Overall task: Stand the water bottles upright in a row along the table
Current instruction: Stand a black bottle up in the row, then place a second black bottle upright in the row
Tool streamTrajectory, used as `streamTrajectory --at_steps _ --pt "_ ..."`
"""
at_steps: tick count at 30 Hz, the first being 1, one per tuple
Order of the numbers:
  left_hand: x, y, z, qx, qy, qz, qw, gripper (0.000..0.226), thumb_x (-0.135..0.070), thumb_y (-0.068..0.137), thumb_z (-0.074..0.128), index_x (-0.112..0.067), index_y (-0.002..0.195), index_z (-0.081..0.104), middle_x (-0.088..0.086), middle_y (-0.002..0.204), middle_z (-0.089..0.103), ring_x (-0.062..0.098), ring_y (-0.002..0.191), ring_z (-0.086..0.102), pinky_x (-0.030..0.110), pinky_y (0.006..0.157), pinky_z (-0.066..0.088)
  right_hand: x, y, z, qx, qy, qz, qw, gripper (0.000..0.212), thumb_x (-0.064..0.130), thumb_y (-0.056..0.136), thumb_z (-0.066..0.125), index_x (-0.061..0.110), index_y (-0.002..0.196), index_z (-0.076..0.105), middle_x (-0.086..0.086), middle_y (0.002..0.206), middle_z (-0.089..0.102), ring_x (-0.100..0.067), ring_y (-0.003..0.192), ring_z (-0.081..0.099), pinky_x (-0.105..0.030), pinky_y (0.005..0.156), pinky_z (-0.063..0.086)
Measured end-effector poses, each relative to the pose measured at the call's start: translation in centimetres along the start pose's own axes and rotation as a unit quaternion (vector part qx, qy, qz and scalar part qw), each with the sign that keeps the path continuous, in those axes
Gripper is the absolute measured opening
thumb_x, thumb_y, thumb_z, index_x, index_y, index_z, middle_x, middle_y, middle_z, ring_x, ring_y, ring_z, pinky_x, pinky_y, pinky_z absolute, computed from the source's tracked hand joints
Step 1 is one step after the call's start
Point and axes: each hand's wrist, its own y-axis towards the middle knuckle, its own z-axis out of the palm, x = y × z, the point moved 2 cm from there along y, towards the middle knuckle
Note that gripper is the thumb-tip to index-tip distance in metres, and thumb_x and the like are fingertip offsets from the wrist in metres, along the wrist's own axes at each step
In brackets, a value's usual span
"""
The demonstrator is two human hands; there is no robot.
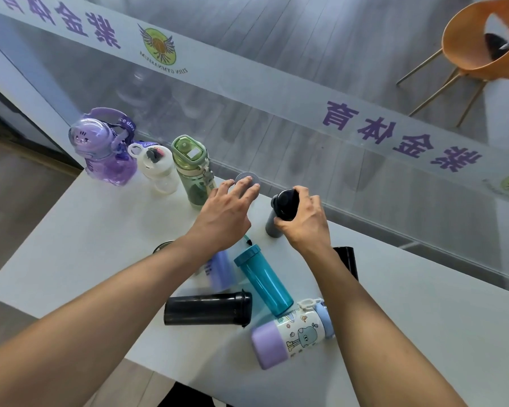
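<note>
Now my right hand (pixel 303 218) grips the upright dark bottle (pixel 281 212) by its cap. My left hand (pixel 227 212) is spread over a grey lid (pixel 246 178).

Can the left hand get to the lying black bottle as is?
Probably yes. The left hand lies open over a grey-capped bottle, holding nothing, and the black bottle lies on its side just under that forearm, its top uncovered.

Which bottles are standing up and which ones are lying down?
purple bottle: standing
white bottle: standing
green bottle: standing
grey bottle: upright, right hand gripping it
teal bottle: lying
black bottle: lying
cartoon bottle: lying
</note>
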Motion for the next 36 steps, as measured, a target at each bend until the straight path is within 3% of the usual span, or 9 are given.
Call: streamTrajectory --at_steps 10,15,19,24,30,36 --pt "-0.1 0.4 -0.8 -0.002 -0.004 0.002 1.0 0.068 -0.02 0.088 0.055 -0.02 0.151 0.03 0.005 0.159 0.029 0.033 0.138 0.031 0.047 0.114 0.03 -0.7 0.2 -0.4 0.012 -0.006 -0.008 1.0 0.083 0.046 0.075 0.081 0.033 0.143 0.035 -0.008 0.13 0.05 -0.031 0.121 0.052 -0.047 0.101 0.05" --pt "-0.5 0.1 -0.9 -0.007 0.003 0.003 1.0 0.068 -0.022 0.088 0.055 -0.02 0.15 0.03 0.007 0.159 0.029 0.033 0.138 0.031 0.047 0.114 0.03 -1.4 -0.2 -1.3 0.023 0.003 -0.017 1.0 0.104 0.053 0.071 0.082 0.034 0.153 0.021 -0.01 0.135 0.046 -0.032 0.125 0.05 -0.047 0.104 0.047" --pt "-1.3 -0.6 -1.1 -0.016 0.006 0.008 1.0 0.065 -0.024 0.089 0.055 -0.02 0.15 0.031 0.007 0.158 0.029 0.032 0.138 0.031 0.046 0.113 0.03 -3.5 -1.1 -2.8 0.008 -0.004 -0.034 0.999 0.113 0.042 0.071 0.086 0.03 0.158 0.014 -0.012 0.133 0.046 -0.03 0.121 0.05 -0.044 0.104 0.046" --pt "-3.5 -3.0 -0.8 -0.054 -0.02 0.028 0.998 0.052 -0.018 0.086 0.059 -0.015 0.138 0.05 0.009 0.148 0.045 0.034 0.127 0.044 0.046 0.105 0.037 -8.6 -3.0 -3.2 0.012 -0.022 0.038 0.999 0.099 0.038 0.079 0.077 0.027 0.158 0.017 -0.014 0.139 0.044 -0.033 0.128 0.046 -0.043 0.108 0.041" --pt "-6.2 -5.7 1.6 -0.026 -0.027 0.043 0.998 0.046 -0.019 0.088 0.058 -0.015 0.133 0.056 0.008 0.141 0.052 0.03 0.126 0.046 0.044 0.107 0.037 -15.7 -4.6 -1.7 0.004 -0.05 0.14 0.989 0.077 0.046 0.085 0.068 0.019 0.148 0.033 -0.017 0.136 0.049 -0.036 0.124 0.05 -0.045 0.102 0.042" --pt "-8.3 -7.9 4.2 0.002 -0.034 0.044 0.998 0.04 -0.017 0.083 0.064 -0.015 0.123 0.063 0.008 0.125 0.061 0.032 0.114 0.054 0.044 0.096 0.045 -19.6 -4.8 0.5 0.056 -0.076 0.202 0.975 0.084 0.062 0.079 0.067 0.018 0.143 0.036 -0.014 0.135 0.052 -0.037 0.124 0.052 -0.045 0.1 0.042"
